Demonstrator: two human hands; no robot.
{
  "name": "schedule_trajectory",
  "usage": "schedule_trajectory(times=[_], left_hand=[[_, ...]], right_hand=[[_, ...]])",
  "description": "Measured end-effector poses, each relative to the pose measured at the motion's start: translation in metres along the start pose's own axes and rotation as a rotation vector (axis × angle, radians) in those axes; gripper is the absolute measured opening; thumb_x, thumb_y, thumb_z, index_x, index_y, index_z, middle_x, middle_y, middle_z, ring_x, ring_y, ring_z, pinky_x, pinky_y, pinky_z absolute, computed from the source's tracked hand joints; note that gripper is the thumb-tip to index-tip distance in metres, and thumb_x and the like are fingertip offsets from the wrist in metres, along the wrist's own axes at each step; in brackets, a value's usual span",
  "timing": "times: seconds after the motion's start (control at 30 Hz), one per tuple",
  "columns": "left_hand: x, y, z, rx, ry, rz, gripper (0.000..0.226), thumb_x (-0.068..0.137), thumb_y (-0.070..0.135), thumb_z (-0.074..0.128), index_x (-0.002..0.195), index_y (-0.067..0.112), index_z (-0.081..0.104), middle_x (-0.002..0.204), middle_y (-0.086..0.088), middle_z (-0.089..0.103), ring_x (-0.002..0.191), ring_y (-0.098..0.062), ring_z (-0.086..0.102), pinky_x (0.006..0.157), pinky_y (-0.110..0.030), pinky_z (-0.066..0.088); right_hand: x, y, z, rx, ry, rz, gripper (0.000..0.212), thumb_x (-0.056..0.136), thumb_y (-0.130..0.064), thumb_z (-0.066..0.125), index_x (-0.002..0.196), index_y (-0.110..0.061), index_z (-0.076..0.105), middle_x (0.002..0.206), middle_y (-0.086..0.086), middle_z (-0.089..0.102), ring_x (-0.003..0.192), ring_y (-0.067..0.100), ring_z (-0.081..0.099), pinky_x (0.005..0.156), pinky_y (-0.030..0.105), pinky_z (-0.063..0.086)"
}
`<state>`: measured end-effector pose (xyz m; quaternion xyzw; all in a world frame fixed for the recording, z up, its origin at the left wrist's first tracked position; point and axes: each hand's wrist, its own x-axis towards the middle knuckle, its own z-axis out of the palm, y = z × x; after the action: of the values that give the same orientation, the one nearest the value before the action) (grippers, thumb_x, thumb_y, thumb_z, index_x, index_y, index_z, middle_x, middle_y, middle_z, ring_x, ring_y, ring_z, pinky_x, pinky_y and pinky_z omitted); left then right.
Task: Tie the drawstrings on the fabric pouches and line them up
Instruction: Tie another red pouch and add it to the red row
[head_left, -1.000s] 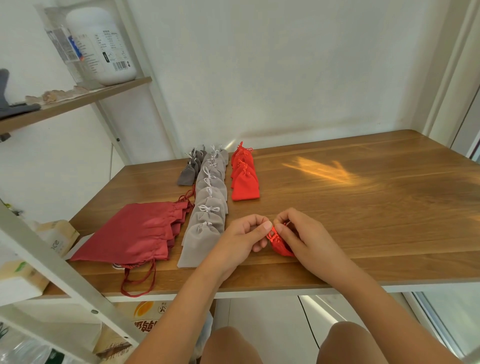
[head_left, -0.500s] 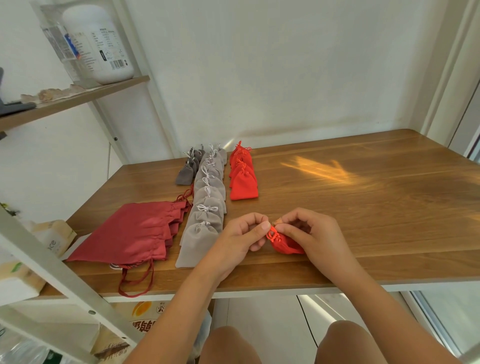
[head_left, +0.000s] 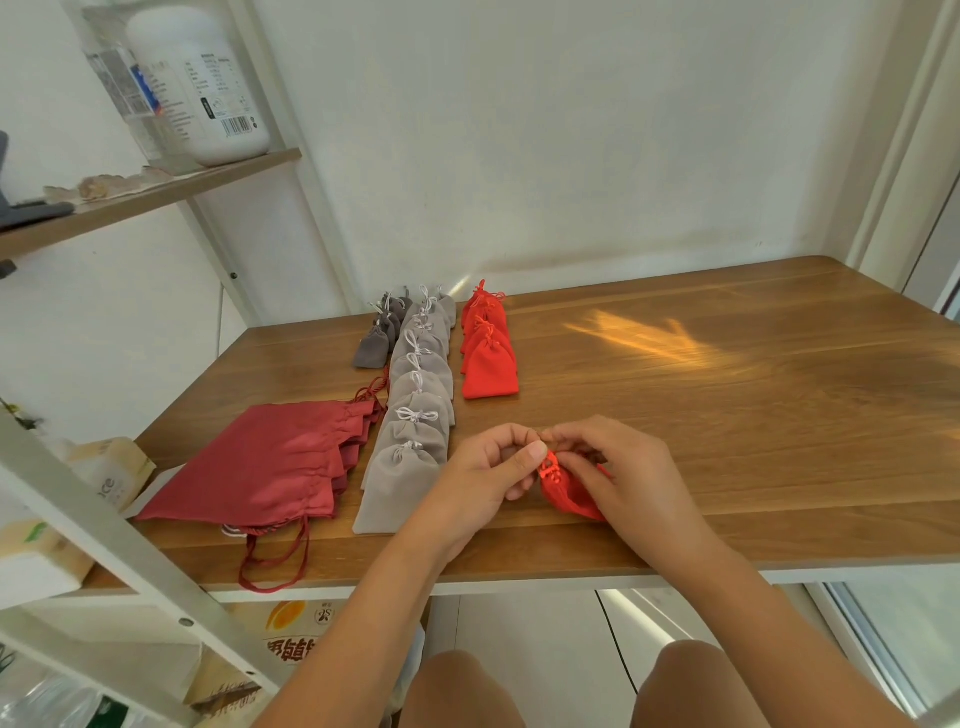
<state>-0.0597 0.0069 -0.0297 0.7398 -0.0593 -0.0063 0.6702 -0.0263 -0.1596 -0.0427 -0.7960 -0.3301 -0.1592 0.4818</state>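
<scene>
A small bright red pouch (head_left: 563, 496) lies near the front edge of the wooden table (head_left: 727, 415), its gathered neck and red drawstring pointing left. My left hand (head_left: 493, 467) pinches the drawstring at the neck with thumb and fingers. My right hand (head_left: 618, 467) covers the pouch's right side and pinches the string from the other side. Farther back, a row of red pouches (head_left: 488, 358) lies in line, beside a longer row of light grey pouches (head_left: 415, 410) with tied white strings. A short row of dark grey pouches (head_left: 379, 338) sits at the back left.
A stack of larger dark red drawstring bags (head_left: 270, 462) lies at the left, cords hanging over the table's front edge. A white shelf frame (head_left: 93, 525) with a big white jar (head_left: 202, 83) stands left. Boxes (head_left: 109, 470) sit beside the table. The wall runs behind.
Both hands stayed at the pouch's neck, working the red drawstring. The pouch shifted slightly under my right hand; the camera view dipped a little.
</scene>
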Motion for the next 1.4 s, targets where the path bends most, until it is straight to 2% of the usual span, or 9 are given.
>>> schedule_trajectory(times=[0.17,0.43,0.6,0.7,0.8,1.1,1.23,1.3,1.4], left_hand=[[-0.001,0.001,0.000,-0.021,-0.014,0.010,0.009,0.095,0.012,0.054,0.087,0.010,0.057,0.061,0.007,0.051,0.057,-0.002,0.043,0.055,-0.013,0.036],[-0.003,0.003,0.002,-0.025,-0.029,0.001,0.008,0.093,0.013,0.055,0.087,0.009,0.058,0.061,0.006,0.052,0.056,-0.003,0.043,0.054,-0.013,0.036],[0.000,0.006,0.000,-0.086,-0.029,-0.139,0.013,0.086,0.023,0.063,0.087,0.011,0.064,0.065,0.002,0.053,0.059,-0.005,0.043,0.057,-0.015,0.036],[0.003,0.010,0.001,-0.179,-0.040,-0.235,0.009,0.091,0.014,0.059,0.084,0.009,0.063,0.063,0.002,0.052,0.054,-0.003,0.041,0.052,-0.014,0.034],[0.004,0.015,0.001,-0.240,-0.042,-0.268,0.010,0.092,0.009,0.058,0.083,0.008,0.061,0.064,0.001,0.052,0.051,-0.002,0.040,0.049,-0.013,0.033],[-0.001,0.021,-0.001,-0.135,-0.052,-0.218,0.017,0.082,-0.003,0.067,0.089,0.010,0.061,0.069,0.000,0.064,0.057,-0.007,0.050,0.054,-0.014,0.043],[-0.003,0.023,-0.001,-0.046,0.034,-0.158,0.012,0.082,0.003,0.070,0.093,0.007,0.068,0.066,0.003,0.066,0.055,-0.003,0.053,0.052,-0.013,0.042],[-0.004,0.023,-0.001,-0.026,0.081,-0.118,0.010,0.082,0.006,0.070,0.092,0.008,0.072,0.067,0.003,0.065,0.057,-0.003,0.052,0.054,-0.013,0.042],[-0.004,0.022,-0.001,-0.057,0.175,-0.072,0.010,0.083,0.005,0.069,0.090,0.010,0.073,0.063,0.006,0.065,0.058,-0.003,0.051,0.054,-0.013,0.042]], right_hand=[[0.000,0.001,-0.002,0.009,0.022,-0.009,0.018,0.086,-0.007,0.068,0.097,-0.020,0.075,0.087,-0.010,0.065,0.086,-0.001,0.060,0.075,0.008,0.042],[0.003,-0.001,-0.002,-0.016,-0.030,0.034,0.008,0.090,-0.016,0.065,0.084,-0.022,0.066,0.082,-0.012,0.059,0.083,0.001,0.056,0.071,0.007,0.037],[0.000,0.002,-0.002,-0.025,0.045,-0.007,0.013,0.085,-0.012,0.071,0.093,-0.021,0.074,0.085,-0.014,0.066,0.086,-0.002,0.059,0.073,0.007,0.042],[0.000,0.002,-0.002,-0.003,0.069,-0.055,0.018,0.083,-0.011,0.071,0.097,-0.022,0.075,0.086,-0.011,0.068,0.085,0.000,0.062,0.073,0.015,0.047],[0.000,0.002,-0.002,0.021,0.071,-0.052,0.021,0.083,-0.011,0.071,0.099,-0.023,0.075,0.086,-0.011,0.068,0.085,0.000,0.062,0.073,0.014,0.047],[0.001,-0.001,-0.002,-0.002,0.040,0.022,0.011,0.086,-0.008,0.069,0.087,-0.019,0.072,0.082,-0.015,0.061,0.079,0.000,0.056,0.069,0.007,0.037],[0.001,-0.003,-0.004,0.066,0.062,0.062,0.014,0.092,-0.013,0.063,0.095,-0.024,0.071,0.085,-0.017,0.063,0.081,0.004,0.060,0.070,0.012,0.043],[-0.001,-0.006,-0.008,0.170,0.098,0.144,0.017,0.093,-0.016,0.061,0.103,-0.028,0.069,0.092,-0.019,0.065,0.081,0.007,0.063,0.072,0.020,0.049],[-0.003,-0.014,-0.013,0.302,0.151,0.248,0.016,0.084,-0.015,0.070,0.097,-0.026,0.070,0.089,-0.014,0.069,0.077,0.009,0.065,0.072,0.023,0.051]])
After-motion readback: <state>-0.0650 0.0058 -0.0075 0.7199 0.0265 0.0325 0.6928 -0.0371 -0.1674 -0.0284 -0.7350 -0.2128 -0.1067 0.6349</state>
